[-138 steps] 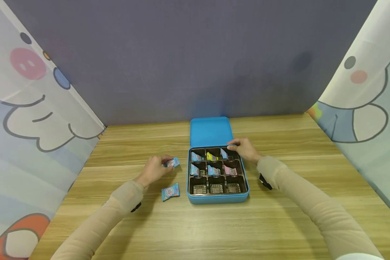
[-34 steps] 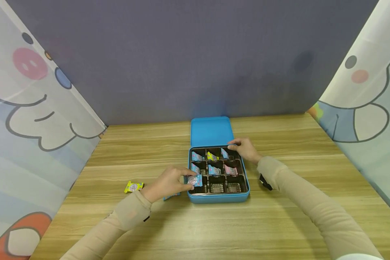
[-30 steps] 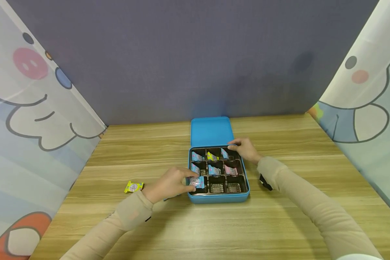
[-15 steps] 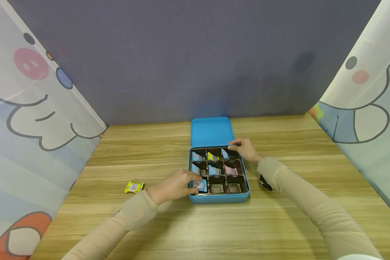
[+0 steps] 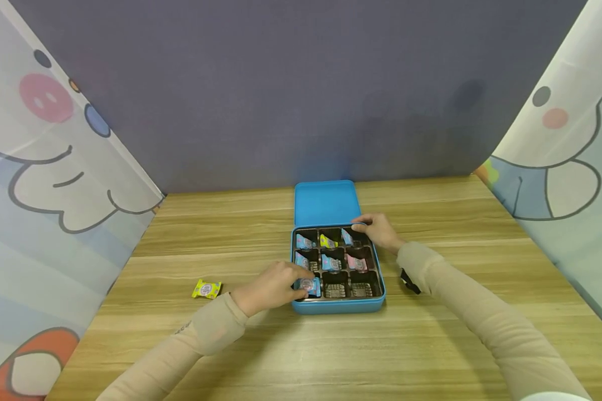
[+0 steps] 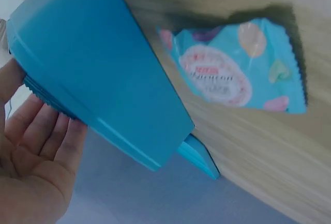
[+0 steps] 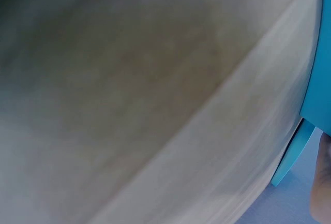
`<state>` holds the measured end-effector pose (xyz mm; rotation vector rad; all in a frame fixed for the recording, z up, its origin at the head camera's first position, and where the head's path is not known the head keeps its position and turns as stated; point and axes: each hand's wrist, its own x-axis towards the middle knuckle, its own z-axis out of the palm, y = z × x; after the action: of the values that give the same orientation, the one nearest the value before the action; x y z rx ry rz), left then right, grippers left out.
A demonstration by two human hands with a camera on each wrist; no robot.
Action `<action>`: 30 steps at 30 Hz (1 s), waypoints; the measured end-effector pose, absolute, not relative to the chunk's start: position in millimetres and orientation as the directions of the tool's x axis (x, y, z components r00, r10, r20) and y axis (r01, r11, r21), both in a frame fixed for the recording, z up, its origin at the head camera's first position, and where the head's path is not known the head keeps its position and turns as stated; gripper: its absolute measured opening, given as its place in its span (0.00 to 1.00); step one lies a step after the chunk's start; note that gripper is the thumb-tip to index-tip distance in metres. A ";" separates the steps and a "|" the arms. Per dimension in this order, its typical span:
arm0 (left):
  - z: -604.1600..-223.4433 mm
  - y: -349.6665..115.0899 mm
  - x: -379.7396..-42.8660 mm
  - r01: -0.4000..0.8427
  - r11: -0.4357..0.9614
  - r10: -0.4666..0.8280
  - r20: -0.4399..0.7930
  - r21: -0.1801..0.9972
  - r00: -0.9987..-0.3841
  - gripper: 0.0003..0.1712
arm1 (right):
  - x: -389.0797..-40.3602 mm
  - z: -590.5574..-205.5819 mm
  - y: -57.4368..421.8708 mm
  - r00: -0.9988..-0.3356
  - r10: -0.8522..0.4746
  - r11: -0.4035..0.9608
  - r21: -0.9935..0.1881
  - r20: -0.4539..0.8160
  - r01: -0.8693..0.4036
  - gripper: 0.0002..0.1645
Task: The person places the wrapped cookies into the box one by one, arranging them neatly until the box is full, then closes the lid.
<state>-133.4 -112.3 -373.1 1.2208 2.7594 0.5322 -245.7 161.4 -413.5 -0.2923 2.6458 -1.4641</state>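
Observation:
My left hand [image 5: 273, 285] pinches a blue candy packet [image 5: 309, 286] between thumb and fingers, inside the front-left compartment of a blue box [image 5: 338, 307]. In the left wrist view, the held packet's dark serrated edge [image 6: 44, 97] shows by my fingers, beside the box wall. My right hand [image 5: 378, 231] holds the box's rim at the back-right corner. Other small packets sit singly in the back and middle rows: blue, one yellow [image 5: 328, 241] and one pink [image 5: 357, 263]. The front-middle [image 5: 335, 289] and front-right compartments hold no packet.
The box's hinged lid [image 5: 327, 203] lies back behind it. A yellow packet [image 5: 207, 288] lies on the wooden table [image 5: 341, 356] to the left. Another blue packet [image 6: 232, 69] lies beside the box; my left hand hides it from the head view. A grey wall [image 5: 301, 94] stands behind.
My left hand has carried the blue packet rightward from the table and down into the front-left compartment. The yellow packet on the table has come into sight. My right hand stays at the rim.

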 end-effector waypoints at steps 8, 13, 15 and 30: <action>-378.6 -112.6 -129.9 0.706 0.629 0.711 0.127 0.326 -0.692 0.21 | -245.9 -412.5 162.0 -0.980 -0.198 0.524 -0.845 0.005 -0.111 0.17; -382.7 -114.4 -127.7 0.698 0.639 0.697 0.140 0.323 -0.703 0.22 | -246.0 -413.9 160.8 -0.980 -0.201 0.519 -0.848 0.003 -0.109 0.17; -383.7 -114.7 -127.5 0.699 0.636 0.697 0.146 0.325 -0.702 0.22 | -246.2 -414.6 160.6 -0.980 -0.200 0.515 -0.850 0.006 -0.110 0.17; -385.1 -118.7 -129.3 0.610 0.627 0.656 0.093 0.485 -0.749 0.21 | -245.9 -415.6 160.2 -0.979 -0.203 0.520 -0.844 0.025 -0.129 0.17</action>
<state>-129.3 -118.7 -385.1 1.0724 2.7490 0.7661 -245.9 160.2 -415.6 -0.2927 2.6712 -1.4738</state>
